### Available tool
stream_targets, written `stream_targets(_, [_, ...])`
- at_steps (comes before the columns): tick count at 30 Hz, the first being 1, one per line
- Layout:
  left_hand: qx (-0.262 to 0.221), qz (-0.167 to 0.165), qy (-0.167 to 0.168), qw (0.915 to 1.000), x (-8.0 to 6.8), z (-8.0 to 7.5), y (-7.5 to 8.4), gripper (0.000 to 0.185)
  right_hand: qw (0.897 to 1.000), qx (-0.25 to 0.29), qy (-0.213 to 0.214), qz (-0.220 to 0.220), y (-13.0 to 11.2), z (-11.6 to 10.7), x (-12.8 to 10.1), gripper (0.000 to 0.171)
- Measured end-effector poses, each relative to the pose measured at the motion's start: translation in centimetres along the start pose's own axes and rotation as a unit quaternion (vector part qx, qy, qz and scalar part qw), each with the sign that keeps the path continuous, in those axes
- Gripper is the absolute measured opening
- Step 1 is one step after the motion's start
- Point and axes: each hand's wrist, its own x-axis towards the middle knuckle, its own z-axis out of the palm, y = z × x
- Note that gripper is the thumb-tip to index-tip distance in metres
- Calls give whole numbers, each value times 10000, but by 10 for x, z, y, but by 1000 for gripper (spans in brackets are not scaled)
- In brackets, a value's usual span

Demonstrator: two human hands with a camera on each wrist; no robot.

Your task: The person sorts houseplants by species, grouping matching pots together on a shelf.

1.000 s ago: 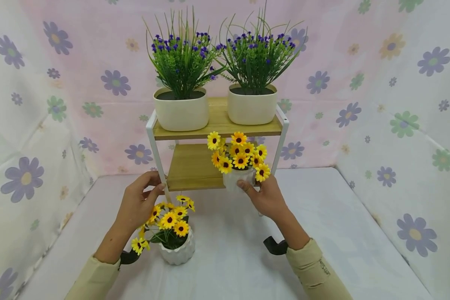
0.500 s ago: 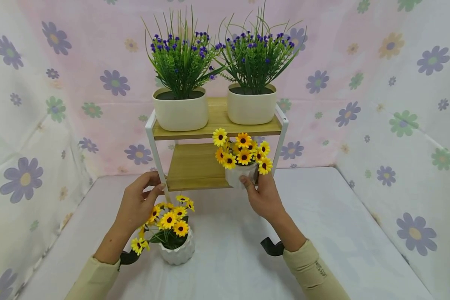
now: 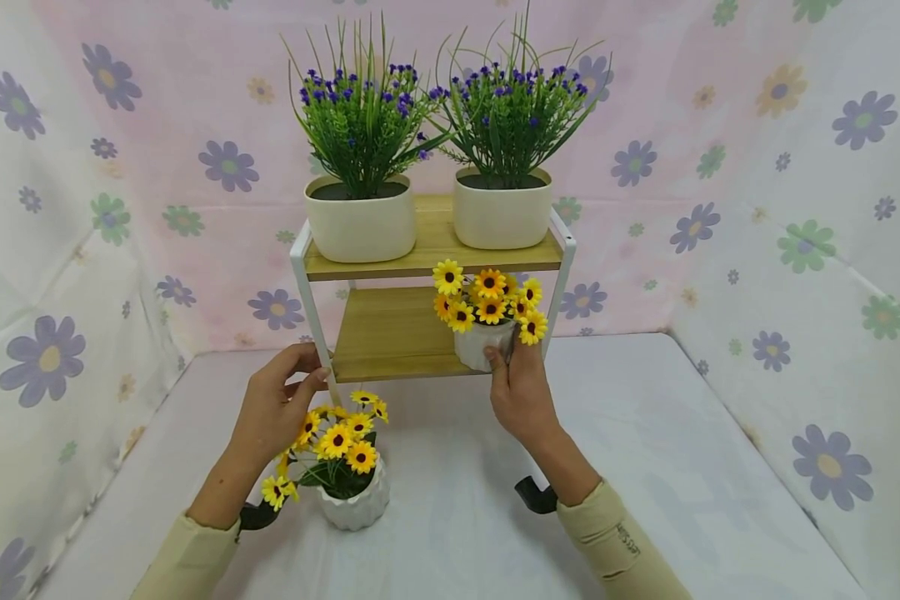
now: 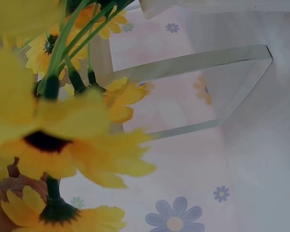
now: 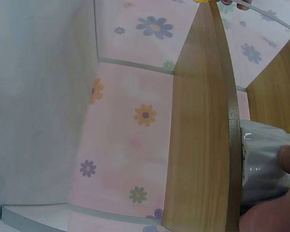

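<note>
Right hand point(image 3: 521, 392) of mine grips the white pot of yellow flowers point(image 3: 483, 343), thumb and fingers curled round its base, and holds it at the front right corner of the rack's point(image 3: 311, 308) lower shelf point(image 3: 390, 333). From the right wrist view I see the pot point(image 5: 263, 166) just beside the shelf board's edge, but I cannot tell whether it stands on the wood. Left hand point(image 3: 277, 404) is curled round the rack's white front left leg, low down, close to the lower shelf. A second white pot of yellow flowers point(image 3: 348, 479) stands on the table point(image 3: 645, 467) in front of the rack, just beside my left wrist. On the rack's top shelf point(image 3: 435, 242) two cream pots of purple-flowered greenery point(image 3: 360, 221) point(image 3: 502, 212) stand side by side.
</note>
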Motion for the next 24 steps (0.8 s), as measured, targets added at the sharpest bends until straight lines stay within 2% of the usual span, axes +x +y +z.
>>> stream_targets(7, [-153,115,40,9998,2,0,2,31,9997,-237,27,15,-2,0,-2,78])
stream_targets(14, [-71,38,39,10000,0,-1,2,33,9990,-417,6,146,-4,0,-7,72])
stream_targets(17, [-93,29,37,9999,0,0,2,34,9990,-378,36,216,-7,0,-8,74])
stream_targets(24, [-122,43,20,9999,0,0,1,33,9964,-436,628,378,-26,6,-19,94])
